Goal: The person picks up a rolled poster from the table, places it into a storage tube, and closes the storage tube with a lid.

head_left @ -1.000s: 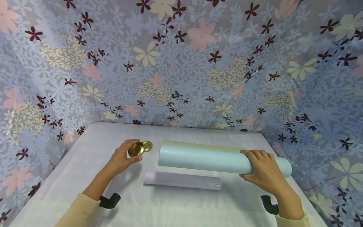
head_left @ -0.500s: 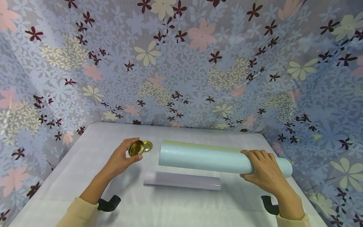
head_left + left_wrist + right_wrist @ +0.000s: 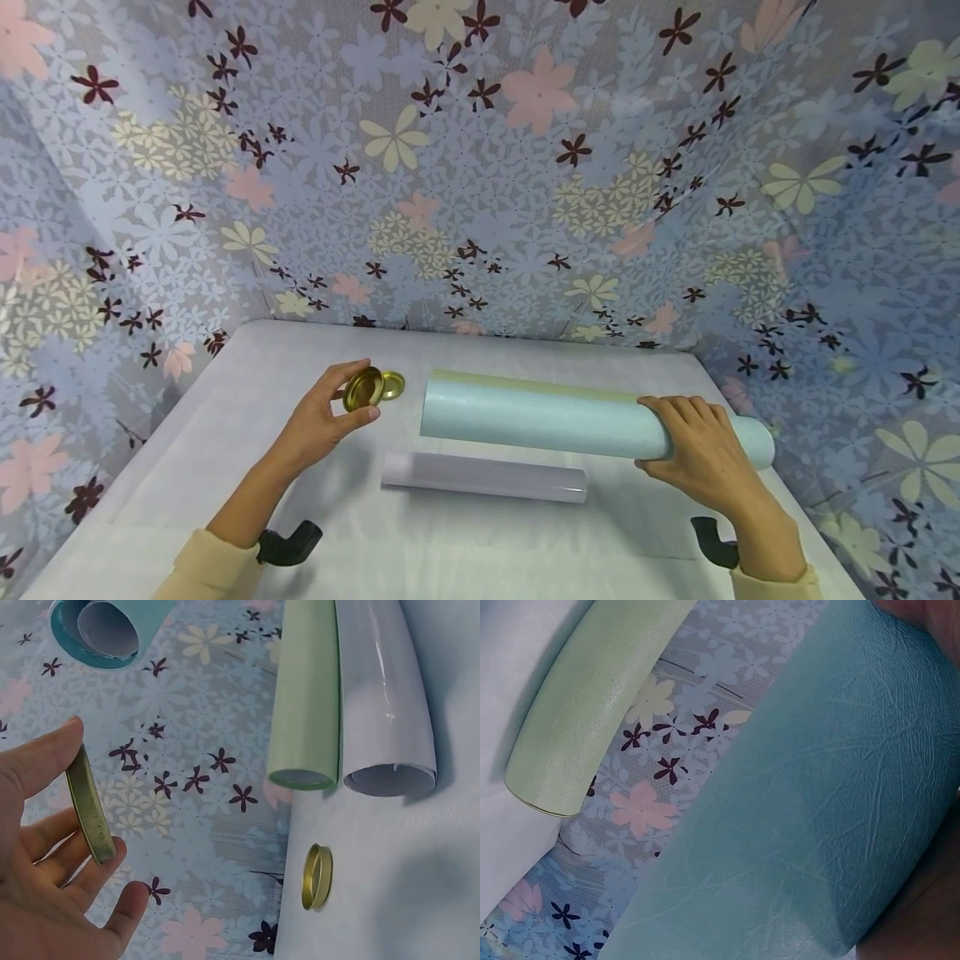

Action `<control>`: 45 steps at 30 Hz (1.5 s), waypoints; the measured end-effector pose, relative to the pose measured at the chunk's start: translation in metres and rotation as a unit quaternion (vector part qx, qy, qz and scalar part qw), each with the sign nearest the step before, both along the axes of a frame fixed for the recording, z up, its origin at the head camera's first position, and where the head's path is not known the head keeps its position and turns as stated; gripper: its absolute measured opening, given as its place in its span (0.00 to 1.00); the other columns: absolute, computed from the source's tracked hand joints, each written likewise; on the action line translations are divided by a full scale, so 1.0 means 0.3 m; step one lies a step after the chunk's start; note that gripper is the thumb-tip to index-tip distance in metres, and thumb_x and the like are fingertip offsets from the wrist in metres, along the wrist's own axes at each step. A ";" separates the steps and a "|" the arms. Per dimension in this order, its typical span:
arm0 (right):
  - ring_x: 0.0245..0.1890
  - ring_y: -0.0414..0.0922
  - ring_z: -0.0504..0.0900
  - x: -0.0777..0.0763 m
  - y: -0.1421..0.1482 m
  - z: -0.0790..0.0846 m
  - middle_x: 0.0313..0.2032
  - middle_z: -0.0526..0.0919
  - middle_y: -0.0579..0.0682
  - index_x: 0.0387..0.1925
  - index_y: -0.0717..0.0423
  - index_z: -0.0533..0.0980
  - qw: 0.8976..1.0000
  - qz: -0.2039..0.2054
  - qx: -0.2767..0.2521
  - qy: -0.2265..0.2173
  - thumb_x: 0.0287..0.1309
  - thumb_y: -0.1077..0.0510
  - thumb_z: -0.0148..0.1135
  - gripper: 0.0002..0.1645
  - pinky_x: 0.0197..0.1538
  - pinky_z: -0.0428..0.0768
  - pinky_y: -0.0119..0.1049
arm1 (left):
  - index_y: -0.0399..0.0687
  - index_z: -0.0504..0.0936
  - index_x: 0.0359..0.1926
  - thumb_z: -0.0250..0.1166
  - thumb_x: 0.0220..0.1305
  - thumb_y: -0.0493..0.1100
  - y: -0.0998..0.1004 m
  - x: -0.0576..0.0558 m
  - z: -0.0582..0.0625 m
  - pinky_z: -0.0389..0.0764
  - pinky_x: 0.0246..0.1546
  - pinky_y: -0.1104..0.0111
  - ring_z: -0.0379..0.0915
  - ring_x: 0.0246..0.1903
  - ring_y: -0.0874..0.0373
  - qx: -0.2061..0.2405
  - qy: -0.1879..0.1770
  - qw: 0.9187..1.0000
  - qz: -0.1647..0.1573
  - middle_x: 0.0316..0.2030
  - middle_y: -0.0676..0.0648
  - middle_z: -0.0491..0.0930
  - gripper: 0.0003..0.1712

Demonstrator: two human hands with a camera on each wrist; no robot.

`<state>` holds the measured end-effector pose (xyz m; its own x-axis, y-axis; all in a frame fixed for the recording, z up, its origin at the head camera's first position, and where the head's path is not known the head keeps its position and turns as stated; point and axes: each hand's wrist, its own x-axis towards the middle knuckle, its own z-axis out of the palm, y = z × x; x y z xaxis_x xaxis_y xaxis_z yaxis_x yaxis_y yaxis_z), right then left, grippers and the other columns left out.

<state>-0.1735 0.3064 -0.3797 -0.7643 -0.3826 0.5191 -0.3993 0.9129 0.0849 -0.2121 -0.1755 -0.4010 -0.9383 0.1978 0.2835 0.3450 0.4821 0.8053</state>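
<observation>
In the head view my left hand (image 3: 322, 421) pinches a shallow gold metal lid (image 3: 363, 389) by its edge, between thumb and fingers. The lid is tilted, and the left wrist view shows it (image 3: 90, 806) nearly edge-on. A second gold lid (image 3: 393, 385) lies on the table just beyond it. My right hand (image 3: 697, 454) grips a light blue roll (image 3: 540, 417) near its right end, with the fingers over the top. The left wrist view shows the roll's hollow end (image 3: 97, 634), raised off the table. My right palm is hidden.
A pale green roll (image 3: 306, 712) lies on the table, mostly hidden behind the blue one in the head view. A glossy pale lilac roll (image 3: 483, 477) lies nearer. The white-covered table (image 3: 480, 550) ends against a flower-patterned cloth (image 3: 480, 192).
The gold lid in my left hand has tilted a little more towards upright, and that hand has shifted slightly. My right hand and the blue roll stay almost still.
</observation>
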 end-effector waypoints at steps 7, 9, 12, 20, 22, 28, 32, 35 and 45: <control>0.45 0.56 0.73 -0.001 -0.002 0.002 0.44 0.79 0.54 0.57 0.52 0.70 1.000 0.000 0.000 0.001 0.20 0.46 0.81 0.53 0.46 0.66 0.53 | 0.55 0.62 0.69 0.66 0.59 0.50 0.000 0.018 0.007 0.64 0.59 0.48 0.60 0.64 0.44 0.035 -0.019 0.999 -0.005 0.66 0.45 0.63 0.38; 0.45 0.56 0.73 -0.001 -0.004 0.003 0.44 0.79 0.54 0.57 0.52 0.70 1.000 0.002 -0.001 0.001 0.20 0.46 0.81 0.53 0.46 0.66 0.53 | 0.57 0.62 0.69 0.66 0.59 0.51 0.002 0.022 0.008 0.64 0.59 0.48 0.60 0.64 0.44 0.047 -0.030 0.998 -0.006 0.66 0.45 0.63 0.38; 0.45 0.55 0.73 0.001 -0.006 0.004 0.45 0.79 0.54 0.57 0.52 0.70 1.000 0.003 0.000 0.002 0.20 0.46 0.81 0.53 0.46 0.66 0.53 | 0.58 0.62 0.69 0.66 0.59 0.50 0.004 0.030 0.011 0.66 0.58 0.46 0.60 0.64 0.43 0.059 -0.041 0.997 -0.006 0.67 0.46 0.63 0.38; 0.45 0.56 0.74 0.005 -0.017 0.010 0.45 0.79 0.54 0.57 0.52 0.70 1.000 0.004 -0.002 0.002 0.21 0.47 0.82 0.53 0.46 0.67 0.54 | 0.57 0.62 0.69 0.66 0.59 0.48 0.008 0.051 0.020 0.63 0.60 0.43 0.58 0.66 0.43 0.089 -0.041 0.995 -0.014 0.68 0.47 0.63 0.38; 0.45 0.56 0.74 0.005 -0.019 0.010 0.45 0.79 0.54 0.57 0.52 0.70 1.000 0.003 -0.002 0.002 0.21 0.47 0.82 0.53 0.46 0.67 0.54 | 0.56 0.62 0.68 0.66 0.59 0.48 0.010 0.056 0.020 0.62 0.61 0.44 0.58 0.66 0.44 0.098 -0.040 0.994 -0.018 0.67 0.47 0.64 0.38; 0.45 0.56 0.74 0.004 -0.023 0.014 0.45 0.79 0.54 0.57 0.52 0.70 1.000 0.004 -0.001 0.001 0.21 0.47 0.82 0.53 0.46 0.67 0.54 | 0.54 0.62 0.69 0.65 0.60 0.45 0.019 0.071 0.016 0.61 0.62 0.45 0.58 0.67 0.45 0.125 -0.042 0.991 -0.038 0.66 0.45 0.65 0.37; 0.45 0.56 0.74 0.004 -0.028 0.016 0.45 0.79 0.54 0.57 0.52 0.70 1.000 0.005 -0.001 -0.001 0.21 0.47 0.82 0.53 0.46 0.67 0.54 | 0.53 0.61 0.69 0.64 0.62 0.43 0.028 0.078 0.015 0.65 0.60 0.45 0.60 0.65 0.41 0.135 -0.046 0.988 -0.054 0.66 0.43 0.65 0.36; 0.45 0.56 0.74 0.004 -0.032 0.018 0.45 0.79 0.54 0.57 0.52 0.70 1.000 0.008 -0.002 -0.002 0.21 0.47 0.82 0.53 0.46 0.67 0.54 | 0.53 0.61 0.69 0.63 0.62 0.42 0.036 0.084 0.016 0.69 0.59 0.53 0.61 0.64 0.41 0.145 -0.051 0.986 -0.063 0.66 0.44 0.65 0.35; 0.45 0.56 0.74 0.000 -0.042 0.015 0.45 0.79 0.54 0.57 0.51 0.71 1.000 0.008 -0.004 -0.001 0.21 0.47 0.82 0.53 0.47 0.67 0.55 | 0.52 0.60 0.69 0.63 0.62 0.41 0.062 0.095 0.011 0.71 0.53 0.79 0.66 0.58 0.69 0.189 -0.063 0.976 -0.087 0.66 0.45 0.64 0.36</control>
<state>-0.1734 0.2939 -0.3754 -0.7589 -0.3914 0.5205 -0.4144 0.9068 0.0776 -0.1836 -0.1568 -0.3977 -0.9320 0.2604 0.2522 0.2827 0.0863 0.9553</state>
